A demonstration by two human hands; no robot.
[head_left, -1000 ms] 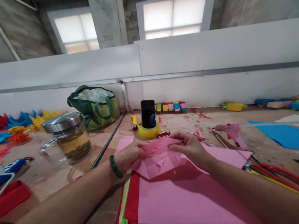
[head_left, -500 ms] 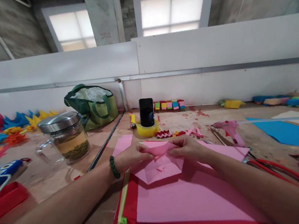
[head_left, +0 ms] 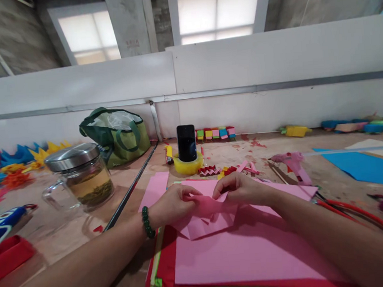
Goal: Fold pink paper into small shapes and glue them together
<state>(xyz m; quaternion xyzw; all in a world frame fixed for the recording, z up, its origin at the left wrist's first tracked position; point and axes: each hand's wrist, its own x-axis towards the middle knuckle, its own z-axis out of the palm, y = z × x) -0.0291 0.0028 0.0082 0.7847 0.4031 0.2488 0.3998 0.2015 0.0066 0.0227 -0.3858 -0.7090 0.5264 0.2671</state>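
A creased piece of pink paper (head_left: 206, 220) is held up over a stack of coloured sheets (head_left: 248, 254), whose top sheet is pink. My left hand (head_left: 176, 203), below a green bead bracelet (head_left: 147, 222), pinches the paper's upper left part between thumb and fingers. On the upper right, my right hand (head_left: 240, 189) grips the paper's edge with curled fingers. Folds and a small raised flap show in the middle of the paper. Red, green and yellow sheets stick out under the stack's left and front edges.
Behind the hands a phone (head_left: 186, 143) stands in a yellow tape roll (head_left: 188, 164). A glass tea mug (head_left: 89, 183) and green bag (head_left: 124, 138) are at left. To the right lie a pink glue gun (head_left: 292, 165), red-handled scissors (head_left: 368, 217) and blue paper (head_left: 368, 166).
My right hand has shifted its grip, with its fingers more curled at the paper's edge. The paper's top edge has opened out and its folds look different. The view has shifted slightly.
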